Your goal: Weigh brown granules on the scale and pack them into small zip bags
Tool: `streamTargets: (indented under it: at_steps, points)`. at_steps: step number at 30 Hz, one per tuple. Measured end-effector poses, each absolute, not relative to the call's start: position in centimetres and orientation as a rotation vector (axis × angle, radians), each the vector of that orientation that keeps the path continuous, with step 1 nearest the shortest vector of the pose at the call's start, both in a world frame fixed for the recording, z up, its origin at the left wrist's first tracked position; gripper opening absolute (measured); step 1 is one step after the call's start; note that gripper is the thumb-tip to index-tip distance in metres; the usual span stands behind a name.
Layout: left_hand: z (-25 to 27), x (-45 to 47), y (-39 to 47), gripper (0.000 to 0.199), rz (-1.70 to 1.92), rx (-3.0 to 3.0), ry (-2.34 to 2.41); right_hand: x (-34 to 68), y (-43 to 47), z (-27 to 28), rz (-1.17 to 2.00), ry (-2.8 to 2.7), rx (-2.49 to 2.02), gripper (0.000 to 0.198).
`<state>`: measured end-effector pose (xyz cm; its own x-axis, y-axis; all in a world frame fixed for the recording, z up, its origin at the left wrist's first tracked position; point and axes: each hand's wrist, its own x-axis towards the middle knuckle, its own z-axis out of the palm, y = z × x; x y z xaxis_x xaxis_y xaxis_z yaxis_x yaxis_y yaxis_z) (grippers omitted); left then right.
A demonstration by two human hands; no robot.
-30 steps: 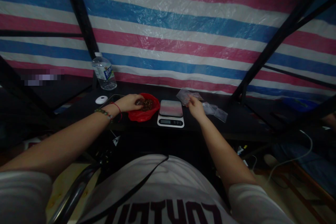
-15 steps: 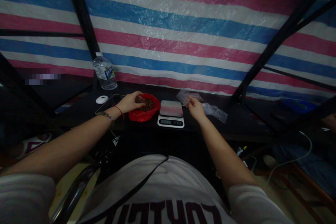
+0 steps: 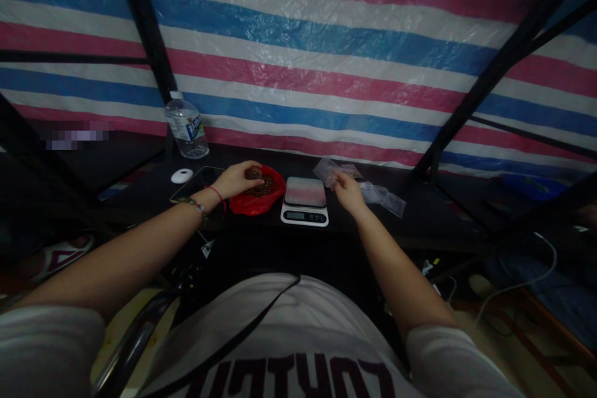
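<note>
My left hand [image 3: 237,180] is over the left side of an opened red plastic bag [image 3: 254,204]. Small brown pieces [image 3: 267,186] lie inside the bag, their kind too dark to make out. The thumb and fingers are curled around some of these pieces. To the right of the bag stands a white digital scale [image 3: 305,201] with a bare metal plate. Beyond it, my right hand [image 3: 347,189] pinches a small clear plastic bag [image 3: 325,170]. More clear bags [image 3: 383,196] lie on the dark table just right of that hand.
A clear plastic bottle [image 3: 187,127] stands at the back left. In front of it lie a white oval object [image 3: 181,176] and a dark phone-like slab [image 3: 194,183], partly under my left wrist. Black metal posts [image 3: 459,99] flank the table, with striped sheeting [image 3: 303,74] behind.
My left hand has shifted slightly within the red bag, and its fingertips sit a little farther right. My right hand stays on the clear bag.
</note>
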<state>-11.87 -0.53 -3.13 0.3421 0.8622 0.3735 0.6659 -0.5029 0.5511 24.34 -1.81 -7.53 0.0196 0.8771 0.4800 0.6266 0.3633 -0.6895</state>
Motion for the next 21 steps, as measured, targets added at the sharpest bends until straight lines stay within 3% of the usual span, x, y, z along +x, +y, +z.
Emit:
streamTargets:
  at_steps: [4,7,11,21]
  points:
    - [-2.0,-9.5,-0.3,0.056,1.048,2.24,1.377,24.5,-1.7,-7.4,0.332,-1.674,-1.354,0.044]
    - [-1.5,-7.0,-0.6,0.047,0.782,2.409,1.231,24.6,-2.0,-6.9,0.357,-1.659,-1.355,0.042]
    - [-1.6,-3.1,-0.8,0.043,0.716,2.474,1.076,24.6,-2.8,-5.9,0.29,-1.65,-1.376,0.036]
    - [-3.4,3.8,-0.2,0.06,0.591,2.505,1.015,24.9,-4.0,-3.7,0.228,-1.476,-1.468,0.029]
